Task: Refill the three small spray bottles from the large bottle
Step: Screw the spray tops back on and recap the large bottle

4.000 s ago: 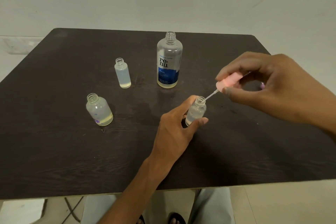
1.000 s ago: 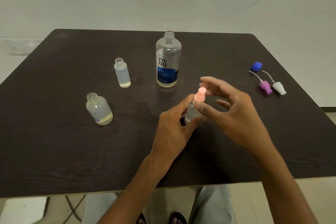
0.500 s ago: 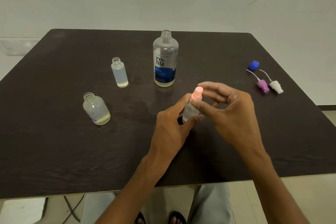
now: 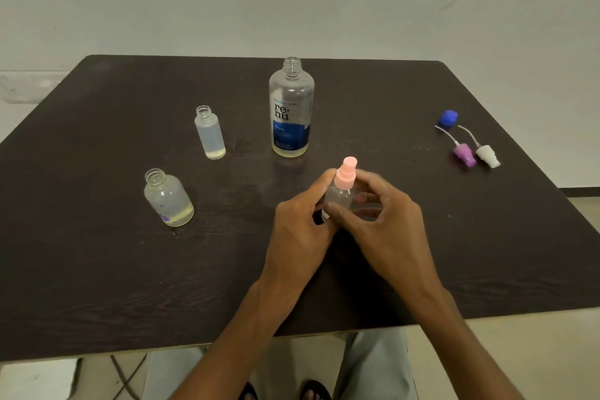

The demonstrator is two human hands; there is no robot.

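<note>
- Both hands on the pink-capped spray bottle [image 4: 339, 196]: L hand [image 4: 298, 230] fingers wrapped round its body, R hand [image 4: 386, 221] fingers curled on it just below the pink pump [image 4: 346, 172]. Bottle upright on the table [image 4: 97, 269].
- Next, prob. one of 2 open small btls: round bottle [image 4: 168, 198] left of L hand, slim bottle [image 4: 210, 133] up-left; L hand nearer. Purple pump [image 4: 464, 154] and white pump [image 4: 488, 156] lie right of R hand.
- Large bottle [image 4: 291, 110] just beyond hands, uncapped, label reads "re-nu"; blue cap [image 4: 449, 117] far right.

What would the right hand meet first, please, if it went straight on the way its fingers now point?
The right hand already touches the small bottle with the pink top; beyond it, probably the left hand, though depth is unclear.
</note>
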